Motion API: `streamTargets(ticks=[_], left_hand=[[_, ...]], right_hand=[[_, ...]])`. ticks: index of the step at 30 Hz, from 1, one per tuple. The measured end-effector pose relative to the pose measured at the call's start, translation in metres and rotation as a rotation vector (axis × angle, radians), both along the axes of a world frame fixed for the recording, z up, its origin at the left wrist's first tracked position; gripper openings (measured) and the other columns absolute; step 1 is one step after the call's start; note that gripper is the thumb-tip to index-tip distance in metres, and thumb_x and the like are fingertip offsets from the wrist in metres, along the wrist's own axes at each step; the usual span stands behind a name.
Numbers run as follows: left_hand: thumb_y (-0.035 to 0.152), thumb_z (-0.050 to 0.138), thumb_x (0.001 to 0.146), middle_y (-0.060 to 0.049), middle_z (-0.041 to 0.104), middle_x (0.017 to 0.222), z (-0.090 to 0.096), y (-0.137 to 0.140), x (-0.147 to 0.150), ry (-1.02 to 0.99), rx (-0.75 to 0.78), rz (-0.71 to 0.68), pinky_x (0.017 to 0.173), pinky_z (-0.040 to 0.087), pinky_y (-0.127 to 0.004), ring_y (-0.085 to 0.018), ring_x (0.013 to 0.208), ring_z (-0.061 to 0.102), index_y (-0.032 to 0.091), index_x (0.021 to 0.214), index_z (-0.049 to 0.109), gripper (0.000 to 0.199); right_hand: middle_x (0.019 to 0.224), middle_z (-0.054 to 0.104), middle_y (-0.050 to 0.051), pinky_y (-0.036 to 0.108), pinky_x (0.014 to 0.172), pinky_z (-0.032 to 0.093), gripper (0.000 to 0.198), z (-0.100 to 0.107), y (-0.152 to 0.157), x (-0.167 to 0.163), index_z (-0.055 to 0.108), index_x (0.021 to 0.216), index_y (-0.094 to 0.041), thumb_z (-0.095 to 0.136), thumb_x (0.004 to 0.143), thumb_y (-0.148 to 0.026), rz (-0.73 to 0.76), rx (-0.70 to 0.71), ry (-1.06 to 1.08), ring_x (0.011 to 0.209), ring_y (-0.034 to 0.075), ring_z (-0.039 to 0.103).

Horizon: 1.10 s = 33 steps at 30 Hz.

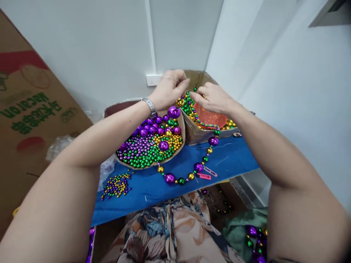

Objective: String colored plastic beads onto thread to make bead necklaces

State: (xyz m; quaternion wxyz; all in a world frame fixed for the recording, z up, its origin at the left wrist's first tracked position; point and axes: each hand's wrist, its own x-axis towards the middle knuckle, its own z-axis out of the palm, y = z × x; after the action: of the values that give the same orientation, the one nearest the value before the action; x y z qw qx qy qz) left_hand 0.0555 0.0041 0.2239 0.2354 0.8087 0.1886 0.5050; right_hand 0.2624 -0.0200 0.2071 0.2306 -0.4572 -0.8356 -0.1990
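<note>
Up over the boxes, my left hand [175, 87] is closed in a pinch, with a thin pale thread lying across its fingers. Close by on its right, the fingers of my right hand [212, 96] are pinched together at the thread, too fine to follow between the fingertips. A bead necklace [199, 167] of purple, green and gold beads loops down from the hands, its low part hanging over the blue cloth. One side has a run of small beads near my right hand; large purple beads hang below my left hand.
A cardboard box [179, 144] holds loose purple, green and gold beads. Behind it, another box [193, 133] contains beads and an orange bowl [214, 118]. A small bead pile [116, 186], a pink cutter [204, 176] and a pink clip [210, 171] lie on the blue cloth [153, 195].
</note>
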Motion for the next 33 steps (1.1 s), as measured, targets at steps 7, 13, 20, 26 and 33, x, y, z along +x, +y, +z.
streamTargets(ticks=[7, 13, 20, 26, 33], left_hand=[[0.029, 0.073, 0.077, 0.002, 0.054, 0.053, -0.002, 0.005, 0.009, 0.076, -0.032, -0.001, 0.074, 0.037, -0.034, -0.017, 0.071, 0.046, 0.026, 0.062, 0.055, 0.024], [0.026, 0.067, 0.082, 0.001, 0.053, 0.052, 0.001, -0.002, 0.009, 0.165, -0.023, 0.045, 0.076, 0.036, -0.035, -0.017, 0.072, 0.044, 0.024, 0.063, 0.055, 0.023], [0.026, 0.053, 0.085, -0.003, 0.064, 0.065, 0.007, -0.023, 0.010, 0.356, 0.108, 0.313, 0.067, 0.042, -0.028, -0.016, 0.068, 0.056, 0.020, 0.066, 0.056, 0.020], [0.027, 0.056, 0.084, -0.003, 0.058, 0.055, -0.002, -0.015, 0.012, 0.179, -0.226, 0.271, 0.064, 0.049, -0.023, -0.015, 0.063, 0.061, 0.019, 0.065, 0.053, 0.021], [0.017, 0.058, 0.075, 0.000, 0.056, 0.049, -0.010, -0.015, 0.010, -0.193, -0.852, 0.127, 0.056, 0.052, -0.024, -0.013, 0.051, 0.059, 0.020, 0.068, 0.052, 0.010]], right_hand=[[0.081, 0.057, 0.010, 0.039, 0.080, 0.042, 0.074, 0.001, -0.009, -0.007, 0.060, 0.083, -0.016, 0.024, 0.087, -0.080, -0.134, -0.110, -0.002, 0.086, 0.023, 0.057], [0.088, 0.057, 0.011, 0.038, 0.084, 0.041, 0.080, 0.001, -0.007, -0.011, 0.062, 0.091, -0.013, 0.025, 0.083, -0.084, -0.192, -0.098, -0.025, 0.092, 0.024, 0.055], [0.098, 0.056, 0.014, 0.040, 0.087, 0.043, 0.075, -0.004, -0.007, -0.017, 0.063, 0.099, -0.007, 0.031, 0.089, -0.075, -0.232, -0.032, -0.082, 0.098, 0.026, 0.053], [0.104, 0.055, 0.015, 0.040, 0.086, 0.041, 0.046, -0.012, -0.023, -0.026, 0.061, 0.100, -0.009, 0.045, 0.093, -0.052, -0.247, 0.078, -0.143, 0.101, 0.027, 0.050], [0.088, 0.056, 0.011, 0.038, 0.077, 0.038, 0.034, -0.047, -0.026, -0.029, 0.060, 0.082, -0.016, 0.035, 0.098, -0.034, -0.224, 0.217, -0.114, 0.090, 0.024, 0.048]])
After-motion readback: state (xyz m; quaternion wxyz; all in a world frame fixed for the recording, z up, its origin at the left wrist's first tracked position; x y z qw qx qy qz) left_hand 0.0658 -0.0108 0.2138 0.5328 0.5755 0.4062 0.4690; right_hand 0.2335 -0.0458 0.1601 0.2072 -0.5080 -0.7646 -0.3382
